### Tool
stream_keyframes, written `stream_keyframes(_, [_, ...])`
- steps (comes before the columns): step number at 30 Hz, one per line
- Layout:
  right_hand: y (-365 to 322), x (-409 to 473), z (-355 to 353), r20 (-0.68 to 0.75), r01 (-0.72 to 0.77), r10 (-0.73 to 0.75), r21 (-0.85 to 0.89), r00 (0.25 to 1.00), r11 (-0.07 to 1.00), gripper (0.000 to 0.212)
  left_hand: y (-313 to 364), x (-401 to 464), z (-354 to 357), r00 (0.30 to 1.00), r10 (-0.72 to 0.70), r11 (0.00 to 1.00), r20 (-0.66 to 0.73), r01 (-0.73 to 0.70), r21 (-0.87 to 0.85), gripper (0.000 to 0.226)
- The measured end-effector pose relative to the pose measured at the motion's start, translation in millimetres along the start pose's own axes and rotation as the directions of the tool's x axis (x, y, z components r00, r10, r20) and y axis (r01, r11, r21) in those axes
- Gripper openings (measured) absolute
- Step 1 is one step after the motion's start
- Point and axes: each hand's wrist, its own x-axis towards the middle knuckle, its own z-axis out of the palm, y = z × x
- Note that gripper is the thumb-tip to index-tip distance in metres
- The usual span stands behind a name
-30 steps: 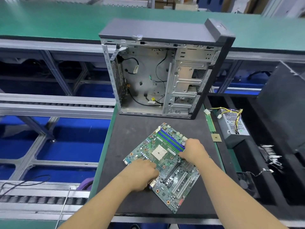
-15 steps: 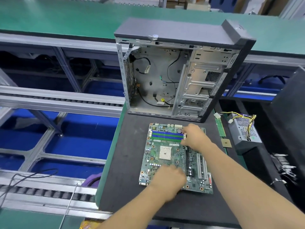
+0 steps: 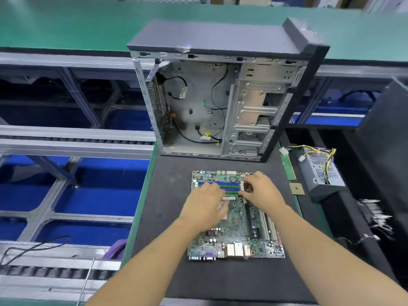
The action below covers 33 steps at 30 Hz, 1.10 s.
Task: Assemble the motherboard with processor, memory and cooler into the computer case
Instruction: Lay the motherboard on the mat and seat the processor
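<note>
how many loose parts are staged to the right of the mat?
3: a memory stick along the mat's right edge, a processor chip just nearer than it, and a power supply further right. Others may be hidden.

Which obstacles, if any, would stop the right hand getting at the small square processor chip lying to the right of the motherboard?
Probably none. The processor chip lies bare at the mat's edge, just right of the right hand, nothing covering it or standing between them; the power supply sits further right.
</note>
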Motion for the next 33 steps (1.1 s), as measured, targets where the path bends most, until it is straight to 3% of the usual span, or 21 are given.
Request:
stream_keyframes(2, [0.7,-2.2,1.1,0.001,0.005,-0.005,-0.005,1.000,1.000,0.051,-20.2,12.9,-2.2,0.988,-0.148,0.987,-0.047,0.150,0.055,0.041])
stream_keyframes(5, [-1.3,-3.5,4.0,-0.007,0.013,-0.014,-0.030,1.000,0.999,0.049,-36.7,19.6,1.9,0.961,-0.277,0.957,0.024,0.273,0.103,0.047])
stream_keyframes(11, [-8.3,-1.5,8.5,-0.036,-0.018,0.016,-0.060,0.999,0.998,0.042,-45.6,13.6,16.8,0.939,-0.335,0.940,0.075,0.328,0.092,0.057])
stream_keyframes(17, [-9.9,-2.5,9.2,-0.020,-0.063,0.064,0.041,0.998,0.997,0.048,-51.8,12.9,18.2,0.926,-0.370,0.929,0.077,0.370,0.024,0.055])
stream_keyframes(21, [-12.7,-2.7,7.4,-0.126,-0.136,0.157,0.160,0.980,0.978,0.042,-55.1,12.8,20.9,0.904,-0.423,0.900,0.068,0.428,-0.088,0.049])
stream_keyframes(24, [-9.3,-1.9,2.7,-0.166,-0.309,0.335,0.166,0.928,0.937,0.041,-57.3,14.5,20.7,0.842,-0.534,0.780,0.076,0.525,-0.340,0.046])
stream_keyframes(27, [-1.9,-2.2,0.7,-0.088,-0.460,0.478,0.169,0.874,0.872,0.054,-57.7,18.2,19.1,0.770,-0.630,0.625,0.097,0.578,-0.525,0.054])
stream_keyframes(30, [3.4,-1.0,1.8,-0.022,-0.498,0.521,0.260,0.853,0.827,0.063,-55.5,26.2,14.6,0.706,-0.686,0.466,0.177,0.613,-0.638,0.057])
stream_keyframes(33, [6.0,2.4,0.9,-0.004,-0.512,0.544,0.331,0.839,0.793,0.066,-50.1,32.1,12.9,0.681,-0.698,0.371,0.223,0.610,-0.700,0.050])
